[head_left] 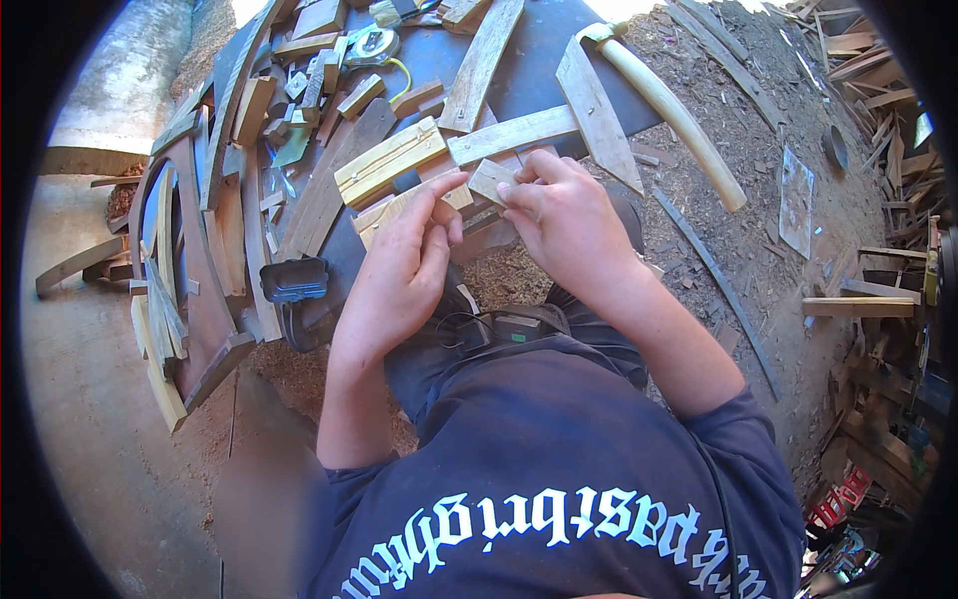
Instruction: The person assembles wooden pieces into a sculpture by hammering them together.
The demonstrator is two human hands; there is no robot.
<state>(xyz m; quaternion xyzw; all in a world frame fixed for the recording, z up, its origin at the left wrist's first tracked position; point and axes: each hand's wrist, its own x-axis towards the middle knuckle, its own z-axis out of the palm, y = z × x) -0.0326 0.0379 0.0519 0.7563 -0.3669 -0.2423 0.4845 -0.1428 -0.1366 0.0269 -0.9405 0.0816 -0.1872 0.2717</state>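
1. R hand (564, 205): your thumb and fingers are pinched tight on a sm. wood block (489, 182), held in front of you nr the tbl edge.
2. L hand (399, 265): yours is half-curled, index reaching twd the same block, thumb hanging lower. Can't tell if it touches the block or grips anything; palm side hidden.
3. Block loc.: btwn your two hands, just below the L end of a pale board (519, 135).
4. Grooved yellow block (391, 162): lies just beyond your L hand, lengthwise cuts on top.
5. Angled board (597, 115): at the pale board's R end, running away fr. you.
6. Hammer (689, 125): beyond it on your R, light wooden handle sticking out past the dark tbl (544, 45).
7. Tape measure (374, 45): far L of tbl, among wood offcuts (364, 95).
8. Black tray (294, 280): to your L, well apart fr. the block.
9. Ground (714, 165): R side, strewn w/ chips.
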